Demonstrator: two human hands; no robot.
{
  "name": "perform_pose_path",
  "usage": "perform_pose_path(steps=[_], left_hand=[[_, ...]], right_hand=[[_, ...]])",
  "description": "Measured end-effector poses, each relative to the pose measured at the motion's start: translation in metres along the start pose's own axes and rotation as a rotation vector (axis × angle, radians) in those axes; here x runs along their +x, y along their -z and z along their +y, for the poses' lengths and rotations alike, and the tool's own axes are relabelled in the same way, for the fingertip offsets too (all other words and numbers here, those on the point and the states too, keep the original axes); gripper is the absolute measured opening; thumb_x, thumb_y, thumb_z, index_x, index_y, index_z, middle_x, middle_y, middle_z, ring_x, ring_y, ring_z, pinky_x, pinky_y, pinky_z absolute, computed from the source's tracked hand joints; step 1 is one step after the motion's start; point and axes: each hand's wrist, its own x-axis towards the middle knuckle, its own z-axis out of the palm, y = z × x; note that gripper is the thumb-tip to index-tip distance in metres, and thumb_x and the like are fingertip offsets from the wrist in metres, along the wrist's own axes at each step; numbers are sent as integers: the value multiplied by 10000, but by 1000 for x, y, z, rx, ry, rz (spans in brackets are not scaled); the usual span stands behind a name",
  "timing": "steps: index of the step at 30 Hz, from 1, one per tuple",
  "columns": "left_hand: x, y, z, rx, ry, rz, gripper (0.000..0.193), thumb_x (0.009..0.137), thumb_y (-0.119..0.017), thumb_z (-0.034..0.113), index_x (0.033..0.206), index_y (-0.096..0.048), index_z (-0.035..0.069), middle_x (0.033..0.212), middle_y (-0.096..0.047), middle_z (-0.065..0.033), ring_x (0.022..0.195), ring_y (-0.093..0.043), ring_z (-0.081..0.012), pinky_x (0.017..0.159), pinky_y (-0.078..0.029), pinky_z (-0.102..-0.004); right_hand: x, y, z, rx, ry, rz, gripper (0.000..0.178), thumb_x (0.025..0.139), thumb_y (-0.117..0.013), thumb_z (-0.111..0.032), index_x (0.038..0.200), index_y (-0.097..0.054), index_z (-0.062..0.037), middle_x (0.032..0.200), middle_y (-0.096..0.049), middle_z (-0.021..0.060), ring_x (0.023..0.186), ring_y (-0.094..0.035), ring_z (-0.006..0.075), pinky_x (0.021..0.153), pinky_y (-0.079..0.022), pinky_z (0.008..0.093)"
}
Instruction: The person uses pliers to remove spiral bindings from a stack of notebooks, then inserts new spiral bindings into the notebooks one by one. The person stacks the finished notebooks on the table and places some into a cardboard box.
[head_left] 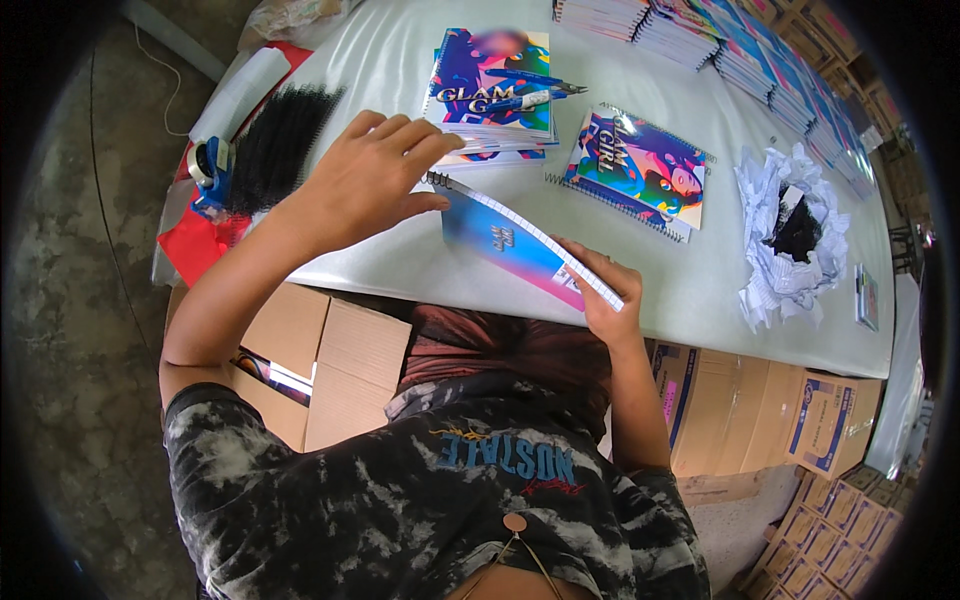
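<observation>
A spiral notebook (pixel 510 245) with a blue-to-pink cover is tilted above the near edge of the table, its white page edge facing up. My right hand (pixel 610 290) grips its right end, thumb and fingers on either side. At the other end, black coil shows beside my left hand (pixel 375 180). That hand's thumb and fingers are apart around the corner, with nothing visibly pinched between them. Just beyond lies a stack of colourful notebooks (pixel 455 65), with blue-handled pliers (pixel 525 100) on top. More spiral notebooks (pixel 640 170) lie to the right.
Black plastic coils (pixel 285 140) are heaped at left, near a blue tape dispenser (pixel 208 175) and red sheets (pixel 195 240). Crumpled paper (pixel 760 285) holds more black coils at right. Long notebook stacks (pixel 745 80) line the far right. Cardboard boxes (pixel 355 370) stand under the table.
</observation>
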Motion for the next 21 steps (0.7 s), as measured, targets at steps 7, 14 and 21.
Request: perform_pose_path(steps=[7,14,21], left_hand=[[-6,7,0,-155,27,-179,153,772,-665,169,888,-650,71,848,-636,-45,840,-595,-207,827,-399,-339],[-11,2,4,-178,108,-201,177,696,-722,129,848,-646,81,878,-624,-25,864,-582,-196,812,-400,-320],[-23,-19,8,23,151,208,562,705,-721,375,1152,-525,97,1287,-450,-161,1216,-398,-376,992,-282,-485]], right_hand=[[0,-3,2,5,60,-7,334,764,-572,77,1090,-620,27,1067,-644,158,966,-641,244,849,-491,292],[-1,-5,2,24,68,-6,318,768,-599,48,1085,-623,26,1064,-643,167,976,-638,254,857,-489,301],[1,-11,0,-72,236,7,303,770,-637,-14,1072,-634,9,1048,-641,191,953,-645,286,841,-501,312]])
